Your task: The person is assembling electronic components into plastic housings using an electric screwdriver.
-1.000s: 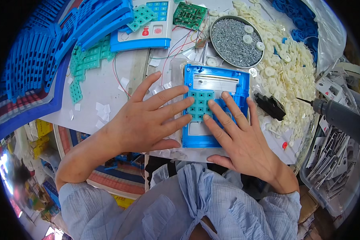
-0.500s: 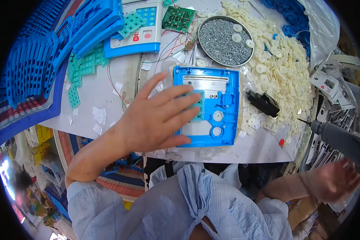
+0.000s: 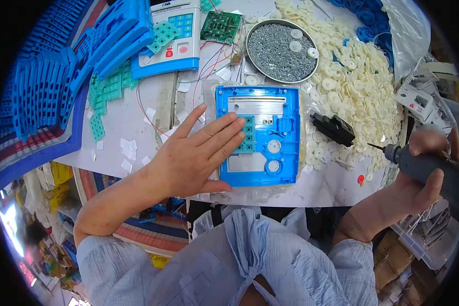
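A blue plastic housing (image 3: 288, 173) lies open side up at the table's front, with round cut-outs on its right half. My left hand (image 3: 188, 158) rests flat over its left side, fingers stretched out. Those fingertips touch a green rubber keypad (image 3: 248, 135) set in the housing and hide part of it. At the far right my right hand (image 3: 418, 191) is wrapped round a dark grey electric screwdriver (image 3: 421, 166), its bit pointing left, apart from the housing. Between them sits a black plastic part (image 3: 333, 129).
Behind the housing stands a round metal tray (image 3: 283, 53) of small screws. Cream plastic discs (image 3: 359, 84) are heaped to its right. Blue frames (image 3: 43, 92), more green keypads (image 3: 107, 89), a white-and-blue device (image 3: 173, 61) and a circuit board (image 3: 222, 26) lie left and behind.
My right hand has come up and closed round the screwdriver, which was hanging beside it. My left hand has settled lower on the keypad. The view has shifted slightly.
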{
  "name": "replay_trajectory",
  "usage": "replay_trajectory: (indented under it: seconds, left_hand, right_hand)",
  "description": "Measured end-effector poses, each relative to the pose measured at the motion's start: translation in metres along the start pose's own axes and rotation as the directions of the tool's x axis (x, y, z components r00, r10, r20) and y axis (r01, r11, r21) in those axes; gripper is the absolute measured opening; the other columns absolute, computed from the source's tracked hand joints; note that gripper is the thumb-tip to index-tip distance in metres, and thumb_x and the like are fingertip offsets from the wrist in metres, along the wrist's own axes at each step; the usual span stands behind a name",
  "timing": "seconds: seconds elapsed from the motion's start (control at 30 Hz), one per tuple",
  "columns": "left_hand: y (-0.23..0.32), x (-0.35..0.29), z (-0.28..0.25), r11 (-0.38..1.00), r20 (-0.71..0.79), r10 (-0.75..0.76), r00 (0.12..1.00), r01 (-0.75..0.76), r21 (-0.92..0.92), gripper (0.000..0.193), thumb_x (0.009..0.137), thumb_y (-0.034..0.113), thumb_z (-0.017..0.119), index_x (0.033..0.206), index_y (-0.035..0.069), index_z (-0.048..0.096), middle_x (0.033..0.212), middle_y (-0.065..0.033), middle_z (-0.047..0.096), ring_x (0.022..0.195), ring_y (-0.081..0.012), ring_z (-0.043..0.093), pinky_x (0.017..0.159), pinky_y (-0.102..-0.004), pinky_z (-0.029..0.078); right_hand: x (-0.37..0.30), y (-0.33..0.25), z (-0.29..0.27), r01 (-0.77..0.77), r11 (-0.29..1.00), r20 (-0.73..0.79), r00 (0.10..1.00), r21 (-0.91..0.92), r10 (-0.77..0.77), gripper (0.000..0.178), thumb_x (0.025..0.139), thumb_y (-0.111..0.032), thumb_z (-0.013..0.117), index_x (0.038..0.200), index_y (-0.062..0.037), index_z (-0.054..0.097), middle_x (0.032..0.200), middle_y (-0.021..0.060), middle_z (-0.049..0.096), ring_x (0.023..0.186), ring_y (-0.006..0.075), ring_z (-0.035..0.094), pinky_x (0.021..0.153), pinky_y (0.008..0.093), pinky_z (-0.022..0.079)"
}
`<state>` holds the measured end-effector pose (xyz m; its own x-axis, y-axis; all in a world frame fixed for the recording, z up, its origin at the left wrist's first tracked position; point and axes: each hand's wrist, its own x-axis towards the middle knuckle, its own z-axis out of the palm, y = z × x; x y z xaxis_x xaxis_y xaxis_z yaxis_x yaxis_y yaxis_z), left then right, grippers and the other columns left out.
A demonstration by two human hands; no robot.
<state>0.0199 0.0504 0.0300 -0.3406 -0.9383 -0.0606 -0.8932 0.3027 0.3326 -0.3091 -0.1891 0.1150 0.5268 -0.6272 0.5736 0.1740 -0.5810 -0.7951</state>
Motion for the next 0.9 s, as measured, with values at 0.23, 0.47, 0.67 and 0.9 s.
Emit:
replay_trajectory:
  seconds: [0.23, 0.47, 0.67, 0.9]
  left_hand:
    - [-0.009, -0.006, 0.000, 0.998, -0.091, 0.002, 0.996, -0.007, -0.056, 0.094, 0.077, 0.060, 0.074, 0.150, 0.007, 0.048, 0.157, -0.0146, 0.045, 0.148, -0.0336, 0.040, 0.123, -0.0636, 0.016]
    - [-0.016, -0.012, 0.003, 0.994, -0.305, -0.084, 0.949, 0.103, 0.047, 0.072, 0.085, 0.058, 0.068, 0.137, 0.009, 0.061, 0.132, -0.0108, 0.058, 0.128, -0.0330, 0.053, 0.119, -0.0664, 0.016]
    - [-0.013, -0.006, 0.005, 0.986, -0.259, -0.078, 0.963, 0.113, 0.124, 0.072, 0.086, 0.059, 0.067, 0.137, 0.009, 0.061, 0.132, -0.0092, 0.058, 0.128, -0.0297, 0.054, 0.121, -0.0660, 0.011]
    - [-0.013, -0.007, 0.013, 0.987, -0.292, -0.127, 0.948, 0.149, 0.055, 0.074, 0.081, 0.052, 0.074, 0.140, 0.009, 0.059, 0.143, -0.0090, 0.055, 0.129, -0.0296, 0.053, 0.121, -0.0650, 0.009]
  right_hand:
    - [-0.020, -0.009, 0.007, 0.060, 0.997, -0.245, 0.967, -0.055, -0.072, 0.070, 0.092, -0.031, 0.069, 0.144, 0.0091, 0.045, 0.132, 0.0283, 0.056, 0.117, 0.0397, 0.058, 0.108, 0.0542, 0.044]
    - [-0.024, -0.011, 0.004, 0.069, 0.991, -0.179, 0.980, -0.114, -0.089, 0.058, 0.096, -0.028, 0.063, 0.138, 0.0094, 0.052, 0.131, 0.0296, 0.058, 0.111, 0.0423, 0.062, 0.103, 0.0533, 0.050]
    - [-0.024, -0.007, 0.003, 0.073, 0.994, -0.125, 0.989, -0.081, -0.083, 0.053, 0.097, -0.027, 0.060, 0.136, 0.0091, 0.054, 0.129, 0.0308, 0.060, 0.109, 0.0404, 0.064, 0.097, 0.0506, 0.052]
    - [-0.023, -0.006, 0.012, 0.083, 0.978, -0.151, 0.982, -0.193, -0.114, 0.058, 0.098, -0.028, 0.062, 0.140, 0.0093, 0.048, 0.126, 0.0305, 0.061, 0.107, 0.0360, 0.063, 0.091, 0.0467, 0.054]
